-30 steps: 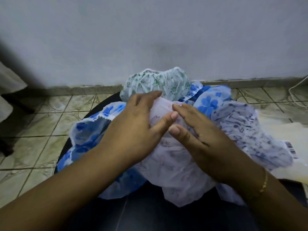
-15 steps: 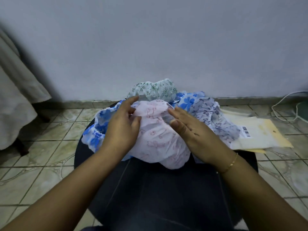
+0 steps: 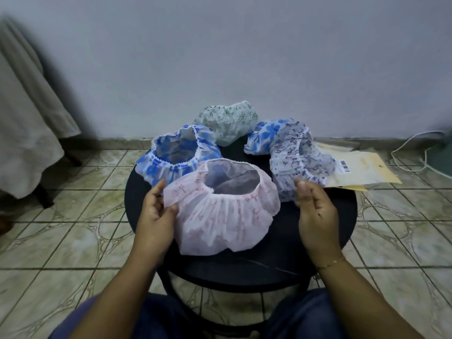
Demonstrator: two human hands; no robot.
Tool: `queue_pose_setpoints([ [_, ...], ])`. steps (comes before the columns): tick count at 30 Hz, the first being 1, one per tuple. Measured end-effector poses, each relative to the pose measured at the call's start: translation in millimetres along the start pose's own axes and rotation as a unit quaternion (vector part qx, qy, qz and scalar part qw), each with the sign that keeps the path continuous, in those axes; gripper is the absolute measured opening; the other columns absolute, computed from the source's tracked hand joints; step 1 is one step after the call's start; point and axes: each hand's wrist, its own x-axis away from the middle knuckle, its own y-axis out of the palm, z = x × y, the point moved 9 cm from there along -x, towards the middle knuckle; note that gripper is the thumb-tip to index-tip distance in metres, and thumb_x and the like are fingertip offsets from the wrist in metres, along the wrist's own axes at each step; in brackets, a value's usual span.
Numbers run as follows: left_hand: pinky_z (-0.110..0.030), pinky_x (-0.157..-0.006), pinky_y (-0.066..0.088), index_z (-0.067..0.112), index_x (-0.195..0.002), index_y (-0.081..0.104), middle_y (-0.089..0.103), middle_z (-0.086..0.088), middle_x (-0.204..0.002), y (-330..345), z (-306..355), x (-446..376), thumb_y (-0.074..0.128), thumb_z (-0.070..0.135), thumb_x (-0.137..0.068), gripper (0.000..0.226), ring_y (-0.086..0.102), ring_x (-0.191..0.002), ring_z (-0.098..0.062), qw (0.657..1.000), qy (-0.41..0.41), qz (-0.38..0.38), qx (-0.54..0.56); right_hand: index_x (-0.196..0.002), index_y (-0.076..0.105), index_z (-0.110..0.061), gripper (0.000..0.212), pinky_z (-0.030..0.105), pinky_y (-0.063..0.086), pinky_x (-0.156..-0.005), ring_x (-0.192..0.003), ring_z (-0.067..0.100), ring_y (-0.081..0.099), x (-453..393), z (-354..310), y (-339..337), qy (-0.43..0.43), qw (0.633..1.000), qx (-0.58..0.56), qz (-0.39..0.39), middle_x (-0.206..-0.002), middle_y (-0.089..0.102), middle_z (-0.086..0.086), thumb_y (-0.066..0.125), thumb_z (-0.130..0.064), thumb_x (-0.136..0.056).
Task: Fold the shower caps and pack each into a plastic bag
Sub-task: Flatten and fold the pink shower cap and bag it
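Far left: pale cloth hanging to the tiled floor, against the grey wall.

Centre: round black worktop.

On its left rear: blue floral shower cap, opening upward.

Left hand: fingers curled on the left rim of the pink shower cap, pinching the frill.

Pink shower cap: front middle of the worktop, unfolded, elastic mouth gaping upward, touching the blue floral cap behind it.

Rear centre: green-print shower cap, bunched, near the wall.

Right of centre: second blue cap partly under a purple-sprigged shower cap, mouth up.

Right hand: apart from the left, fingers loosely bent, holding nothing, just beside the pink cap's right edge; thin bracelet at the wrist.

Far right: plastic bags with barcode label, overhanging the worktop edge; white cable on the floor.
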Motion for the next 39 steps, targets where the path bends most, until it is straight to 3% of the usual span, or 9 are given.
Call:
queue_pose_setpoints([
  [2, -0.045, -0.103, 0.042, 0.026, -0.128, 0.044, 0.061, -0.009, -0.121, -7, -8, -3, 0.045, -0.01, -0.092, 0.05, 0.059, -0.11, -0.021, 1.0, -0.02, -0.011, 0.008, -0.085, 0.061, -0.034, 0.024, 0.037, 0.054, -0.068, -0.068, 0.0, 0.059, 5, 14, -5, 0.061, 0.998, 0.011, 0.014, -0.083, 0.064, -0.006, 0.048, -0.054, -0.09],
  [6, -0.033, -0.081, 0.052, 0.017, -0.12, 0.057, 0.068, -0.008, -0.112, -17, -10, -6, 0.039, -0.008, -0.087, 0.044, 0.065, -0.094, -0.018, 0.997, -0.066, -0.02, 0.022, -0.084, 0.057, -0.018, 0.032, 0.026, 0.044, -0.037, -0.048, 0.012, 0.058, 11, 39, 7, 0.227, 0.973, 0.006, -0.038, -0.088, 0.063, 0.013, 0.044, -0.046, -0.094],
  [9, -0.031, -0.065, 0.05, 0.016, -0.092, 0.067, 0.072, -0.006, -0.09, -17, -15, -2, 0.039, 0.045, -0.089, 0.039, 0.067, -0.076, -0.023, 0.989, -0.14, -0.015, 0.045, -0.103, 0.058, -0.004, 0.065, 0.025, 0.044, -0.035, -0.052, 0.025, 0.062, 25, 50, 28, 0.367, 0.92, -0.028, -0.137, -0.092, 0.066, 0.022, 0.037, -0.064, -0.089],
  [13, -0.039, -0.069, 0.055, 0.024, -0.114, 0.064, 0.071, -0.009, -0.101, -15, -32, -6, 0.028, 0.086, -0.073, 0.083, 0.069, -0.089, -0.028, 0.973, -0.222, -0.048, -0.03, -0.1, 0.065, -0.004, 0.08, 0.03, 0.051, -0.047, -0.06, 0.027, 0.066, 34, 52, 47, 0.415, 0.882, -0.058, -0.218, -0.085, 0.07, 0.02, 0.033, -0.075, -0.081],
  [17, -0.044, -0.086, 0.054, 0.013, -0.109, 0.068, 0.073, -0.009, -0.096, -6, -34, -6, 0.06, 0.06, -0.08, 0.056, 0.07, -0.09, -0.026, 0.968, -0.231, -0.073, -0.056, -0.103, 0.067, -0.017, 0.054, 0.038, 0.056, -0.066, -0.075, 0.027, 0.069, 35, 56, 53, 0.434, 0.864, -0.087, -0.239, -0.094, 0.072, 0.013, 0.044, -0.063, -0.086],
  [22, -0.032, -0.069, 0.055, 0.005, -0.099, 0.07, 0.073, -0.012, -0.092, 6, -36, 1, 0.063, 0.025, -0.088, 0.024, 0.07, -0.077, -0.021, 0.965, -0.245, -0.093, 0.021, -0.098, 0.066, -0.011, 0.022, 0.032, 0.049, -0.06, -0.071, 0.02, 0.062, 31, 60, 46, 0.434, 0.868, -0.133, -0.203, -0.083, 0.066, 0.007, 0.051, -0.025, -0.091],
  [29, -0.041, -0.081, 0.053, 0.012, -0.087, 0.069, 0.072, -0.011, -0.086, -25, -31, -15, 0.068, 0.017, -0.085, 0.005, 0.067, -0.081, -0.025, 0.985, -0.169, 0.014, -0.023, -0.084, 0.062, -0.002, 0.022, 0.039, 0.053, -0.068, -0.072, 0.025, 0.062, 24, 69, 22, 0.44, 0.873, -0.211, -0.033, -0.082, 0.066, 0.013, 0.041, -0.004, -0.091],
  [35, -0.032, -0.067, 0.053, 0.018, -0.084, 0.066, 0.07, -0.002, -0.08, -28, -30, -17, 0.064, 0.022, -0.089, 0.007, 0.066, -0.073, -0.017, 0.986, -0.128, 0.035, -0.098, -0.105, 0.06, 0.005, 0.024, 0.037, 0.051, -0.066, -0.073, 0.026, 0.062, 22, 71, 16, 0.415, 0.901, -0.129, -0.013, -0.089, 0.065, 0.015, 0.043, -0.005, -0.093],
  [39, -0.036, -0.074, 0.051, 0.02, -0.084, 0.059, 0.065, -0.004, -0.088, -32, -36, -15, 0.057, 0.028, -0.092, 0.012, 0.062, -0.082, -0.021, 0.974, -0.139, 0.054, -0.172, -0.103, 0.063, -0.009, 0.034, 0.04, 0.057, -0.069, -0.083, 0.027, 0.069, 24, 64, 28, 0.406, 0.899, -0.114, -0.115, -0.092, 0.071, 0.011, 0.045, -0.037, -0.097],
])
